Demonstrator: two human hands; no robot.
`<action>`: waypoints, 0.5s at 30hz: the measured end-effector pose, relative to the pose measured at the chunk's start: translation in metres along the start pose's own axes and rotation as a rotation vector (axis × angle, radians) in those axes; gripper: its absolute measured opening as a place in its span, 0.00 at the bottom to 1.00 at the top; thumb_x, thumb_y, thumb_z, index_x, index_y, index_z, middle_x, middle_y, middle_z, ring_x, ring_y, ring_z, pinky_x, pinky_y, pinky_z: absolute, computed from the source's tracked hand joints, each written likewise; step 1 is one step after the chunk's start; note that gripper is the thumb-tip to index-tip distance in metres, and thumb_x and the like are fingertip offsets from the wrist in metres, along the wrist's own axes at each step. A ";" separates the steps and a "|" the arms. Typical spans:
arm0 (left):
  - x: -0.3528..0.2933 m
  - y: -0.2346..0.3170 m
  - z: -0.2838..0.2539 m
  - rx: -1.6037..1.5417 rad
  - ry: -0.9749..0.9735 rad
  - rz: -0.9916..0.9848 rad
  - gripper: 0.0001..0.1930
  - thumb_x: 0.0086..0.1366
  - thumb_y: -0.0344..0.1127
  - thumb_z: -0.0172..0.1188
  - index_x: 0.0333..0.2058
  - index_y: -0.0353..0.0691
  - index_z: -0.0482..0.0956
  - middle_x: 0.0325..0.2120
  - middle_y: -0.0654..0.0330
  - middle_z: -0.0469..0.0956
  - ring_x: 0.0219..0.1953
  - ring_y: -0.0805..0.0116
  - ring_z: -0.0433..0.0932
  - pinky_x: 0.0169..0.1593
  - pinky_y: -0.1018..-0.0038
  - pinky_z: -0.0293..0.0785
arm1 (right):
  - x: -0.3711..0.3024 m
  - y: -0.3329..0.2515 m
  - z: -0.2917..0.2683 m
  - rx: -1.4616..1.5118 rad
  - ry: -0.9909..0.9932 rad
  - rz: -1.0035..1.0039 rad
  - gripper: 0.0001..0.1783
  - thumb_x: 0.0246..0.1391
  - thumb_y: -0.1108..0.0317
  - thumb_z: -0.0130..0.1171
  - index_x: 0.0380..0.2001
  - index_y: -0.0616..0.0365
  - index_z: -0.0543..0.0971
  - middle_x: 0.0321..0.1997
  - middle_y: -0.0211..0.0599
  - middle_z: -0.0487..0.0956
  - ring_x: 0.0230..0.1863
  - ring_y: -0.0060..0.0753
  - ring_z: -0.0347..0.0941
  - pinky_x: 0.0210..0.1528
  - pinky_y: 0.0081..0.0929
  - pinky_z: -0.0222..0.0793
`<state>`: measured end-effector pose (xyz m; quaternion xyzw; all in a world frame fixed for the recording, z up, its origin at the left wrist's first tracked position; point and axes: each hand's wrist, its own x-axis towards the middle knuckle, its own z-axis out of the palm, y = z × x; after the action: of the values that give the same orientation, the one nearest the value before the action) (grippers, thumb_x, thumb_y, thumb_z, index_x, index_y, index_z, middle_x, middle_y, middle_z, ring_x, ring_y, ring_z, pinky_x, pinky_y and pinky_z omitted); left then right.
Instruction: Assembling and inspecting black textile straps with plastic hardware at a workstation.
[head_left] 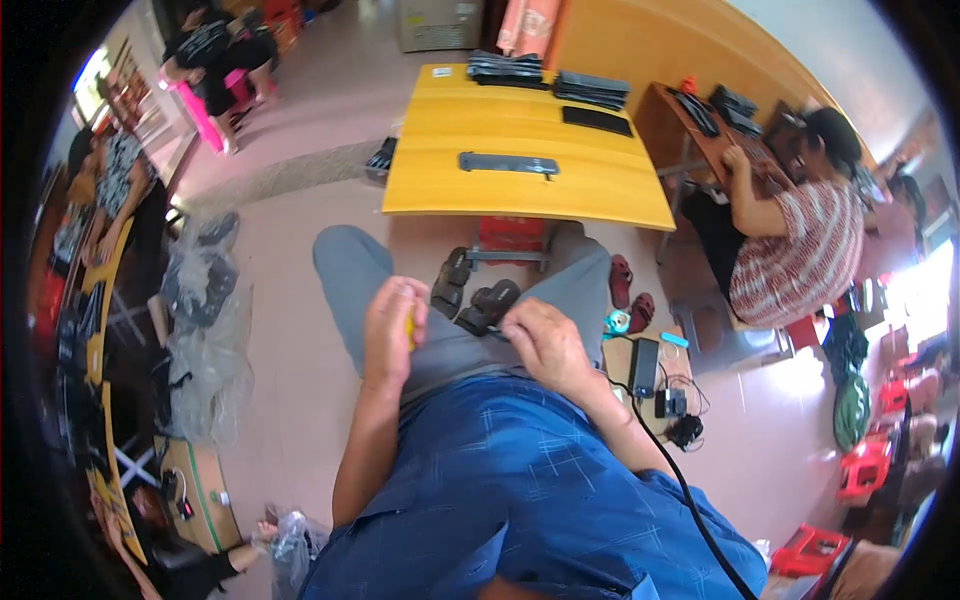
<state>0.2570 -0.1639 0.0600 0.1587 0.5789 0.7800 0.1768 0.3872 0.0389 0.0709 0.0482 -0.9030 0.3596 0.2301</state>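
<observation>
My left hand (393, 335) is raised over my left thigh, its fingers closed round a small yellow object (410, 327) that is mostly hidden by the hand. Over my right thigh my right hand (548, 345) is curled, fingertips pressed together; whatever they pinch is too small to make out. Ahead of both hands is a yellow table (425, 150). A long dark grey strip (508, 163) lies across its middle. Toward the far edge sit two stacks of dark folded pieces (505, 68) (592, 90) and a flat black piece (597, 121).
Dark sandals (452, 280) are on the floor between my legs, red slippers (640, 312) to the right. A board (620, 360) holds a black power adapter (645, 367) and cables. At right a person (800, 230) works at a brown table. Plastic bags (207, 370) lie at left.
</observation>
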 end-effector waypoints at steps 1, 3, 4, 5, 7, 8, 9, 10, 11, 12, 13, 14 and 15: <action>-0.004 -0.003 -0.002 0.047 -0.011 -0.017 0.15 0.78 0.43 0.46 0.40 0.39 0.76 0.21 0.66 0.68 0.17 0.78 0.64 0.20 0.79 0.60 | 0.003 0.000 0.000 0.004 0.012 0.021 0.03 0.59 0.71 0.60 0.33 0.59 0.77 0.34 0.46 0.77 0.40 0.55 0.76 0.43 0.46 0.73; -0.007 -0.005 -0.001 0.087 -0.001 -0.077 0.15 0.77 0.43 0.46 0.40 0.39 0.76 0.21 0.66 0.68 0.18 0.77 0.65 0.21 0.78 0.60 | 0.010 0.005 -0.002 0.022 0.000 0.024 0.03 0.59 0.71 0.60 0.33 0.59 0.77 0.34 0.46 0.77 0.40 0.55 0.76 0.43 0.45 0.73; -0.006 -0.006 0.001 0.086 -0.016 -0.117 0.15 0.77 0.44 0.46 0.40 0.39 0.76 0.21 0.66 0.68 0.19 0.78 0.65 0.22 0.78 0.60 | 0.013 0.008 -0.004 0.009 0.013 0.053 0.03 0.59 0.72 0.60 0.33 0.60 0.77 0.34 0.46 0.77 0.39 0.55 0.76 0.42 0.45 0.72; -0.004 -0.005 0.002 0.087 0.009 -0.116 0.15 0.77 0.44 0.46 0.40 0.39 0.76 0.21 0.66 0.68 0.19 0.78 0.65 0.22 0.78 0.60 | 0.017 0.011 -0.005 0.023 -0.004 0.042 0.03 0.59 0.72 0.60 0.33 0.60 0.77 0.34 0.46 0.77 0.39 0.55 0.76 0.42 0.45 0.72; 0.003 -0.001 0.008 0.111 -0.069 -0.119 0.15 0.77 0.44 0.46 0.41 0.38 0.76 0.21 0.67 0.68 0.20 0.78 0.64 0.23 0.78 0.59 | 0.022 0.018 -0.011 0.023 0.040 0.100 0.03 0.59 0.73 0.59 0.33 0.61 0.77 0.34 0.47 0.77 0.38 0.55 0.76 0.42 0.44 0.72; 0.009 -0.004 0.009 0.066 -0.063 -0.110 0.15 0.79 0.41 0.46 0.41 0.37 0.76 0.19 0.68 0.67 0.19 0.81 0.63 0.22 0.80 0.60 | 0.023 0.024 -0.013 0.015 0.046 0.121 0.03 0.59 0.74 0.59 0.33 0.61 0.77 0.33 0.47 0.77 0.37 0.54 0.75 0.41 0.43 0.72; 0.012 -0.004 0.007 0.071 -0.042 -0.113 0.15 0.79 0.41 0.46 0.41 0.37 0.76 0.19 0.68 0.67 0.19 0.81 0.63 0.22 0.80 0.60 | 0.025 0.028 -0.014 0.030 0.032 0.115 0.03 0.59 0.74 0.59 0.33 0.61 0.77 0.33 0.47 0.77 0.37 0.54 0.75 0.41 0.43 0.72; 0.015 -0.004 0.005 0.065 -0.045 -0.116 0.15 0.79 0.41 0.46 0.41 0.37 0.76 0.19 0.69 0.67 0.19 0.81 0.63 0.22 0.80 0.60 | 0.027 0.032 -0.015 0.026 0.046 0.142 0.02 0.59 0.74 0.59 0.33 0.61 0.77 0.33 0.46 0.77 0.36 0.53 0.75 0.41 0.42 0.72; 0.018 -0.004 0.003 0.058 -0.049 -0.120 0.15 0.79 0.41 0.46 0.41 0.37 0.76 0.19 0.69 0.67 0.19 0.81 0.63 0.22 0.80 0.60 | 0.029 0.035 -0.016 0.020 0.059 0.169 0.02 0.59 0.74 0.58 0.34 0.62 0.77 0.33 0.46 0.77 0.36 0.53 0.75 0.41 0.41 0.72; 0.022 -0.005 0.004 0.074 -0.042 -0.122 0.14 0.78 0.41 0.47 0.39 0.37 0.76 0.20 0.69 0.67 0.20 0.81 0.64 0.23 0.81 0.60 | 0.032 0.039 -0.019 0.022 0.058 0.187 0.03 0.60 0.74 0.58 0.33 0.62 0.76 0.33 0.46 0.76 0.35 0.51 0.75 0.40 0.39 0.71; 0.024 -0.008 0.005 0.075 -0.033 -0.125 0.14 0.78 0.41 0.47 0.39 0.37 0.76 0.20 0.69 0.67 0.20 0.81 0.64 0.23 0.81 0.60 | 0.034 0.040 -0.022 0.028 0.051 0.187 0.03 0.60 0.74 0.58 0.33 0.62 0.76 0.33 0.46 0.76 0.35 0.51 0.75 0.40 0.39 0.71; 0.025 -0.013 0.005 0.078 -0.040 -0.141 0.14 0.78 0.42 0.48 0.39 0.38 0.76 0.20 0.69 0.68 0.20 0.81 0.64 0.23 0.81 0.61 | 0.036 0.042 -0.023 0.014 0.056 0.223 0.03 0.61 0.74 0.57 0.33 0.63 0.76 0.32 0.46 0.76 0.34 0.49 0.75 0.40 0.38 0.71; 0.028 -0.016 0.006 0.082 -0.045 -0.153 0.14 0.78 0.42 0.49 0.38 0.38 0.76 0.20 0.69 0.68 0.20 0.82 0.64 0.23 0.81 0.61 | 0.039 0.046 -0.025 0.000 0.062 0.256 0.04 0.61 0.74 0.57 0.33 0.63 0.76 0.32 0.45 0.76 0.34 0.48 0.74 0.39 0.37 0.70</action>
<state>0.2370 -0.1417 0.0481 0.1388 0.6165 0.7362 0.2423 0.3505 0.0922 0.0755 -0.0784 -0.8941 0.3875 0.2102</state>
